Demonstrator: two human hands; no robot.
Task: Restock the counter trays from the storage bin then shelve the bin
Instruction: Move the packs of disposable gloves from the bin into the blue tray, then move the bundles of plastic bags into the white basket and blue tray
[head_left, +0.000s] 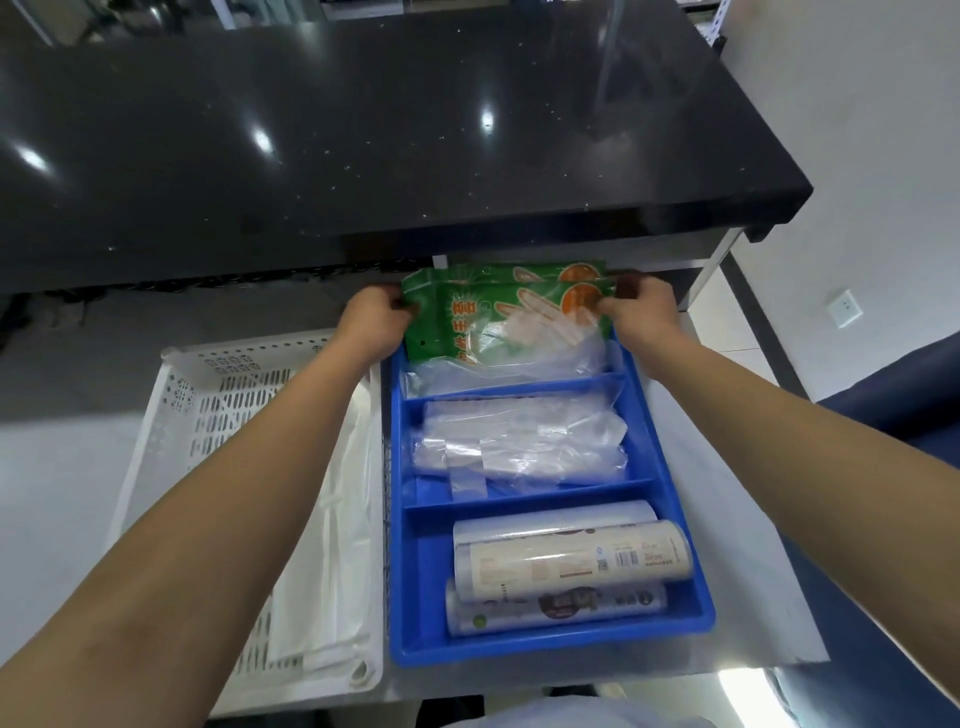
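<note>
Left hand (375, 323): curling its fingers round the left edge of the green glove packs (498, 306), gripping them.
Right hand (640, 317): pinching the packs' right edge, thumb on the orange roundel.
Packs: hanging over the far compartment of the blue tray (670, 483), above loose clear film; white glove picture and yellow Chinese characters showing, too warped to read.
Middle compartment: holding folded clear plastic bags (519, 441).
Near compartment: carrying three film rolls (566, 566); barcode and small print showing, unreadable.
White perforated bin (182, 415): sitting just left of the tray, white folded bags lying inside.
Black counter (363, 130): overhanging beyond the tray.
</note>
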